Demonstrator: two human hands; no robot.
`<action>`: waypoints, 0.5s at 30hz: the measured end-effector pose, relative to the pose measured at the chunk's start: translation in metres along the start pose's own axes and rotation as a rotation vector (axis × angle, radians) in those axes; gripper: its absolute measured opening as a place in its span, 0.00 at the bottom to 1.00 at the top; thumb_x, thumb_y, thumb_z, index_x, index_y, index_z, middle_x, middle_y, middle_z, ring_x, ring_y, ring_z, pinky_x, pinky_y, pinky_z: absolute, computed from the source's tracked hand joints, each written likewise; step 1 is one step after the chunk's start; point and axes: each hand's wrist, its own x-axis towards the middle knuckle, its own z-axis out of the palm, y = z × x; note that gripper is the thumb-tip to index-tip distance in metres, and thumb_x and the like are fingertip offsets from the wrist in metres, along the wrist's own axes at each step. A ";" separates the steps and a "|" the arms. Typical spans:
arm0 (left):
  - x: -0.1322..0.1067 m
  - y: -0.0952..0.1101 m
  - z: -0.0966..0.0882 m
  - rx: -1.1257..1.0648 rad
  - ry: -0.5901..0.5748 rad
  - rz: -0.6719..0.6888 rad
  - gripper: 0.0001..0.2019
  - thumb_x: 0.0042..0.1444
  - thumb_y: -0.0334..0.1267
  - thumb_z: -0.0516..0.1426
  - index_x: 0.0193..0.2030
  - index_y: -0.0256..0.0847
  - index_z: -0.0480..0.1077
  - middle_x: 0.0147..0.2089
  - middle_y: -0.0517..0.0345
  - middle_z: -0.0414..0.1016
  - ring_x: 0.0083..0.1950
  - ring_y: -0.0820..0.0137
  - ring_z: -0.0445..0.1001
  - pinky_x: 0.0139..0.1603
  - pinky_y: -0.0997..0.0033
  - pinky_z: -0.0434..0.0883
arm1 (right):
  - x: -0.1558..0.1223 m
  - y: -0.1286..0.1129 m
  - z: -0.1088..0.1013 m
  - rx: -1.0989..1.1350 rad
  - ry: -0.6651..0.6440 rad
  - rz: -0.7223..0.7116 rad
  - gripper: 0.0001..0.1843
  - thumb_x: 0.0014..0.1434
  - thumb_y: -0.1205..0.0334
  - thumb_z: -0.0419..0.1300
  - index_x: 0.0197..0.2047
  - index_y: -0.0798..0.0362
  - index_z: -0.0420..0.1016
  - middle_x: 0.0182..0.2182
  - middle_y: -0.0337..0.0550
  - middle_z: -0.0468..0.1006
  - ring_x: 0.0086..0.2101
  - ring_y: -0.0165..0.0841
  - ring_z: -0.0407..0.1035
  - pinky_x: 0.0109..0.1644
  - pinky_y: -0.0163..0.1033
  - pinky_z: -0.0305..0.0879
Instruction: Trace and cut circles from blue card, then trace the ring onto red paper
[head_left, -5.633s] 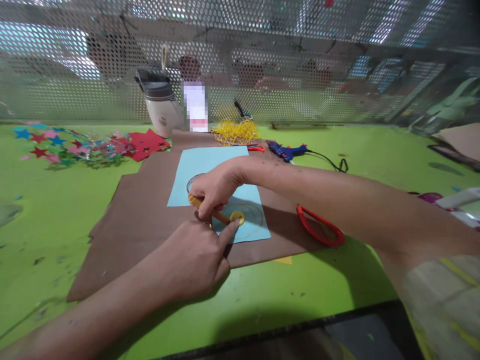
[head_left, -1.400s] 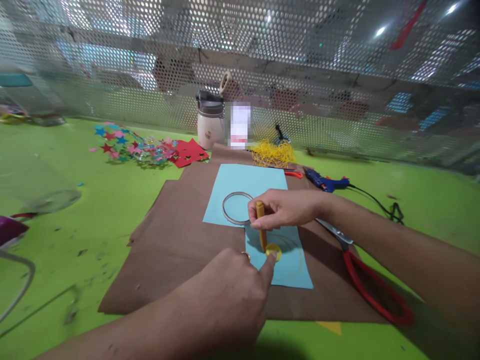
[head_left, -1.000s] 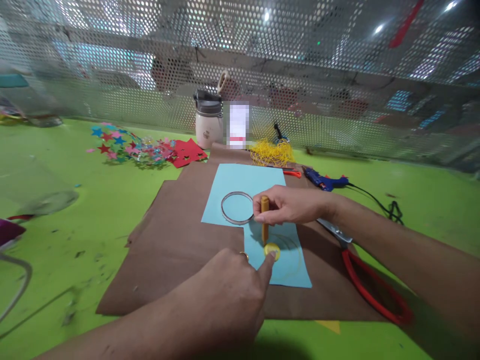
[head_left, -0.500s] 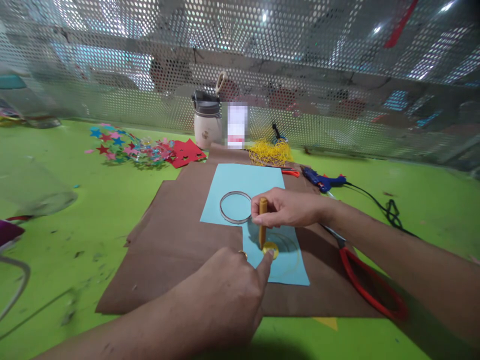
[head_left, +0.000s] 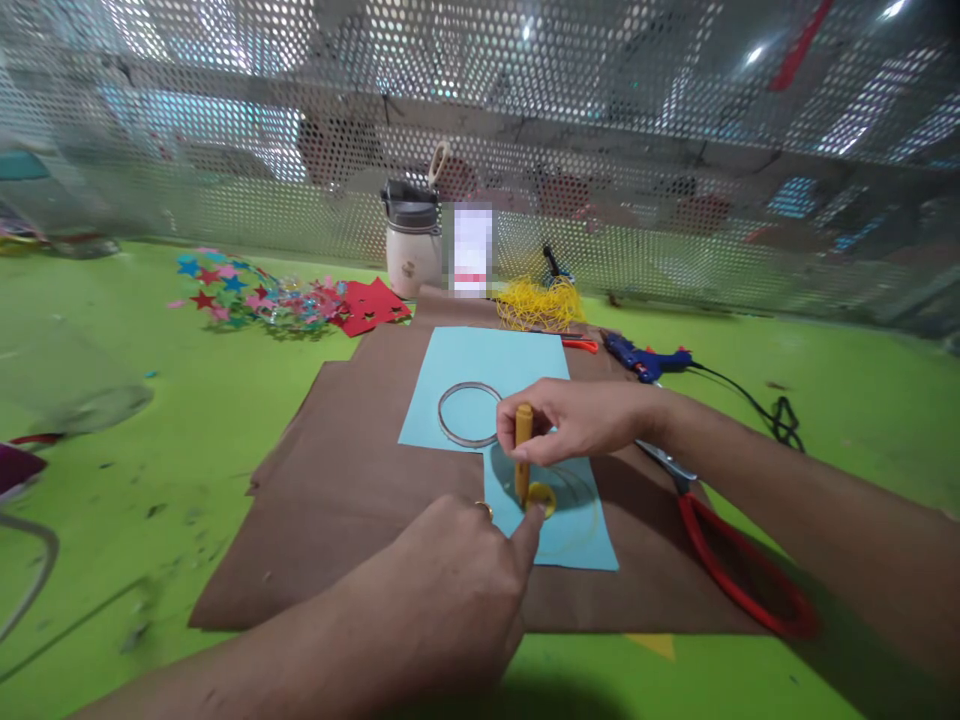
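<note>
My right hand is closed round a yellow-brown marker, held upright with its lower end at the left edge of a small yellow disc. With its index finger stretched out, my left hand presses the disc onto light blue paper; its other fingers are curled under. Faint yellow curved lines show on that paper around the disc. Farther back, a thin ring lies on a second part of the blue paper, touching or just behind my right fingers.
Brown paper lies beneath, on a green table. Red-handled scissors lie under my right forearm, near a blue glue gun and its cord. Yellow string, a bottle, red paper and star cutouts are at the back.
The marker and my right hand have shifted slightly down and left along the disc's edge. My left fingertip stays on the disc.
</note>
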 end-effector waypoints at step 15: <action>0.000 0.000 0.000 0.010 -0.013 -0.008 0.35 0.52 0.31 0.49 0.69 0.20 0.54 0.25 0.52 0.74 0.21 0.57 0.72 0.19 0.58 0.68 | -0.007 0.008 0.000 0.040 0.138 0.047 0.03 0.51 0.67 0.58 0.32 0.54 0.69 0.22 0.31 0.64 0.24 0.26 0.54 0.27 0.32 0.51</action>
